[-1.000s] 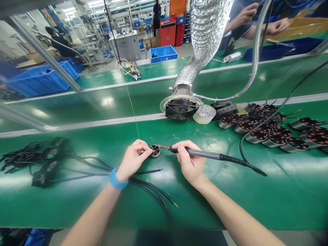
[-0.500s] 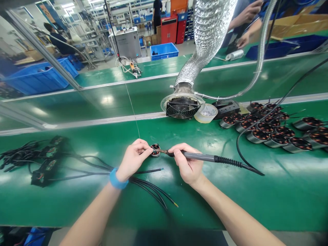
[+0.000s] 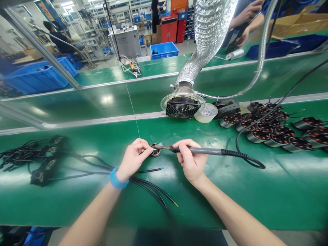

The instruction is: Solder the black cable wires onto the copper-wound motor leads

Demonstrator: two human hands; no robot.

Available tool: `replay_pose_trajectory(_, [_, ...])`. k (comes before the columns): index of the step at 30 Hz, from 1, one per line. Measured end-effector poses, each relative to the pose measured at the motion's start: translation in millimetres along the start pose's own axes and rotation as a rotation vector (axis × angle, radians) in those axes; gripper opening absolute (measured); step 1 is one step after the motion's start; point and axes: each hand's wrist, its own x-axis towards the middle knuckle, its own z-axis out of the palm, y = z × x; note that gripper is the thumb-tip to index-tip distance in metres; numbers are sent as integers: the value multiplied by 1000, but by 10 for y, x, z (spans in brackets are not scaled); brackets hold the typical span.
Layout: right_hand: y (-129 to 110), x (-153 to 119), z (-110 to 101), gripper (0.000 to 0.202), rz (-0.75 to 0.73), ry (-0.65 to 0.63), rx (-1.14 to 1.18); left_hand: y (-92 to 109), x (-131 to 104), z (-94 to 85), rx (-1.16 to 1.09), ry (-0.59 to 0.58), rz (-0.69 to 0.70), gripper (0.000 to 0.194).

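We see the left hand (image 3: 134,155) closed in a narrow pinch on a thin wire (image 3: 132,105), which descends to it from beyond. The right hand (image 3: 191,160) holds a soldering iron (image 3: 208,151) like a pen, its tip pointing leftward. Between the two grips, directly at the left fingertips, a small round coil part (image 3: 155,154) lies on the green worktop (image 3: 276,191); the iron's tip reaches over its upper face, though we cannot tell whether they touch.

Just nearer than the left grip, we note black leads (image 3: 149,185) fanning out from under the wrist, their ends short of the worktop's near edge, which both forearms cross. Beyond the grips, open surface extends to a pale back rail (image 3: 115,121) and a fan (image 3: 182,109). To the right, we find room up to the looped cord (image 3: 257,166) and, farther out, clustered motor parts (image 3: 278,139).
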Motion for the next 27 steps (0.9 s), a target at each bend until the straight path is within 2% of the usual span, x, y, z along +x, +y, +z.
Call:
replay_pose_trajectory(4, [-20, 15, 1, 25, 12, 38, 29, -8, -5, 0, -11, 2, -5, 24])
replay_pose_trajectory(27, [29, -8, 2, 24, -10, -89, -45, -4, -7, -17, -8, -24, -1, 20])
